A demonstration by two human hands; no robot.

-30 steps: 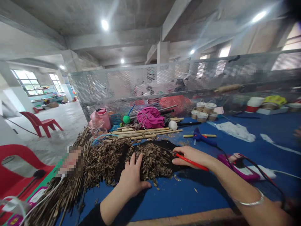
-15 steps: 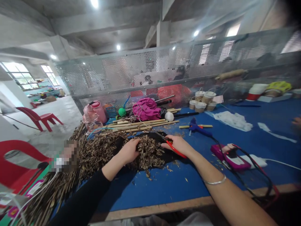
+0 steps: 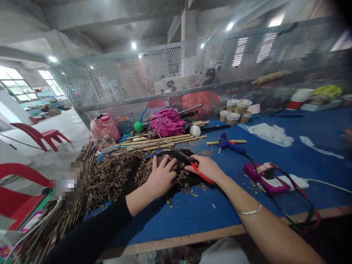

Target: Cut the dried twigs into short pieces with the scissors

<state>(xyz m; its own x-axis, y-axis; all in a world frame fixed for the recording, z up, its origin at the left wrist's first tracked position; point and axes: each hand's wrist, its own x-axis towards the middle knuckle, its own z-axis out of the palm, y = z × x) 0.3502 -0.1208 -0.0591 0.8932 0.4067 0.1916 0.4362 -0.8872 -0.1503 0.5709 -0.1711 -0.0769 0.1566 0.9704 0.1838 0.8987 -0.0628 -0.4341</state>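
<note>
Fingers spread, my left hand point(image 3: 161, 176) lies over a clump of dried brown plant material point(image 3: 145, 170) on a black cloth point(image 3: 131, 175). My right hand point(image 3: 205, 168) grips red-handled scissors point(image 3: 202, 173), whose blades point up and left above the black cloth. More dried stalks with withered leaves point(image 3: 110, 178) are heaped to the left of my left hand. Small leaf bits lie on the blue tabletop point(image 3: 176, 223) in front of my hands.
Behind the pile lie bamboo sticks point(image 3: 165, 141), a magenta cloth point(image 3: 168, 123), a green ball point(image 3: 138, 127) and a pink jug point(image 3: 109, 127). To the right are a blue glue gun point(image 3: 228, 143), a purple device with cables point(image 3: 265, 178), small buckets point(image 3: 238, 110) and white material point(image 3: 271, 134).
My left hand has shifted slightly right and its fingers have spread out flat over the clump. My right hand still holds the scissors at nearly the same place.
</note>
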